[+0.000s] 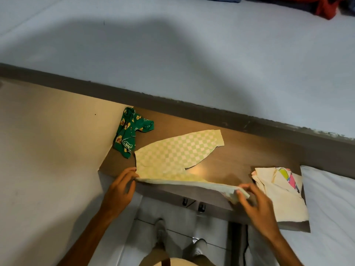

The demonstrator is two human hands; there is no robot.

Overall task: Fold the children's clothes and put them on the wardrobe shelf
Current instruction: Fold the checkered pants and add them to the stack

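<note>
A pale green and white checkered child's garment point(176, 152) lies spread on the brown table top point(240, 150). My left hand point(121, 189) pinches its near left corner. My right hand point(257, 206) grips the near right end, which is lifted slightly off the table edge. A crumpled green printed garment point(130, 131) sits at the table's far left. A folded cream garment with a pink and yellow print point(278, 191) rests at the table's right end, beside my right hand.
A beige wall point(48, 141) rises to the left of the table. Behind the table runs a dark ledge point(192, 106) below a light blue surface. A white bed point(330, 208) is at the right. Red cloth point(326, 6) shows at the top right. My feet stand on the tiled floor point(182, 237).
</note>
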